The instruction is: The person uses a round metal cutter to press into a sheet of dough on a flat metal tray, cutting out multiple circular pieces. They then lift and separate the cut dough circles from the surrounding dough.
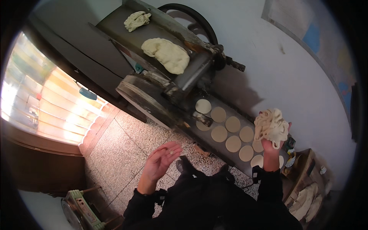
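My right hand (pixel 271 146) is raised over the machine's bed at the right and holds a tangled clump of dough scraps (pixel 271 125). My left hand (pixel 164 159) is palm up above the floor, fingers apart, with a tiny bit of dough on the fingers. Flat dough rounds (pixel 219 134) lie in two rows on the dark bed (pixel 208 147) of a dough rolling machine, some partly hidden by my right arm. On the machine's upper tray (pixel 115 26) rest a large lump of dough (pixel 169 56) and a smaller crumpled piece (pixel 137 21), beside the metal roller (pixel 195 70).
A large wheel (pixel 143 100) flanks the machine on the near side; another wheel (pixel 198 17) stands behind. A wooden box or table (pixel 299 175) with cloth is at the lower right. At the lower left stands a green-framed weighing scale (pixel 83 210). A bright doorway opens at left.
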### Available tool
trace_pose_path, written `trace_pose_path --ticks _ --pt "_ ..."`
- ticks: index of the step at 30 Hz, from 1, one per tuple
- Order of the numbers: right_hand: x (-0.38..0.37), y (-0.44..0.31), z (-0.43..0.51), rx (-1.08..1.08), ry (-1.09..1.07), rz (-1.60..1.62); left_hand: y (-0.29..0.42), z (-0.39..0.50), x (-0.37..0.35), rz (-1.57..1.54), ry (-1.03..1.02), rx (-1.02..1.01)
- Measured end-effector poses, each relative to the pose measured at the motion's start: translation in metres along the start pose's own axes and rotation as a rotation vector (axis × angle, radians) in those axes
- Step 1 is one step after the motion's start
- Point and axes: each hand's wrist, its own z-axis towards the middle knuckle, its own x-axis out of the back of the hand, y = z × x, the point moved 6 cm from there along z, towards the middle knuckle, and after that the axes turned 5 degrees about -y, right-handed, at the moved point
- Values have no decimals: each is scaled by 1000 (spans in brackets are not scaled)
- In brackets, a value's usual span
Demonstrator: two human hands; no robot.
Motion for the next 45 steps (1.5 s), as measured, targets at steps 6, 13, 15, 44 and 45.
trace_pose_path --ticks 6,13,15,44,45 --pt "-136 22 16 533 147 -1945 83 -65 91 67 308 -142" --pt "-203 62 43 537 -85 -2757 154 -113 82 -27 239 -449" --pt "-196 77 51 552 -326 -2050 169 -119 66 -96 216 -510" --pt "-587 263 225 789 -492 -1246 354 -29 312 -164 162 -88" --pt "-591 277 254 744 -267 -1166 356 -37 323 -161 184 -105"
